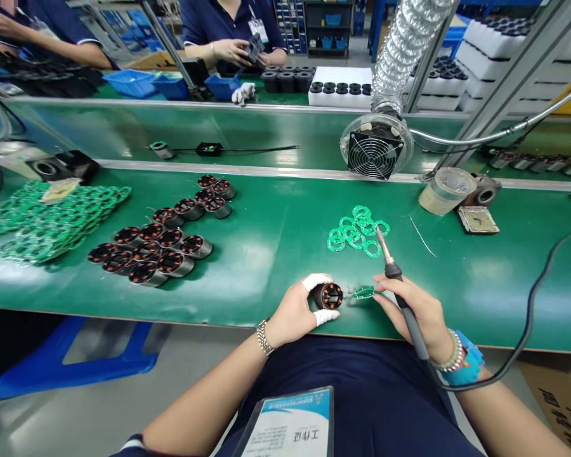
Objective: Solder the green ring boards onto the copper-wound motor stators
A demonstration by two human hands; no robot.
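Note:
My left hand (301, 308), with white covers on thumb and finger, grips a motor stator (332, 296) with copper windings near the table's front edge. To its right, my right hand (416, 308) pinches a green ring-shaped circuit board (364, 292) between thumb and fingertip. A soldering iron (409, 317) also rests in that hand, its metal tip pointing up and away from me. Thin wire ends lie between the stator and the ring board. Just beyond, a loose cluster of green ring boards (354, 231) lies on the green table (276, 254).
Several stators (171, 241) stand to the left, beside a pile of green board panels (61, 219). A fan on a duct (375, 154) hangs at the back. At right are a tub (447, 190), a sponge tray (478, 219) and the iron's cable (528, 317). Co-workers sit opposite.

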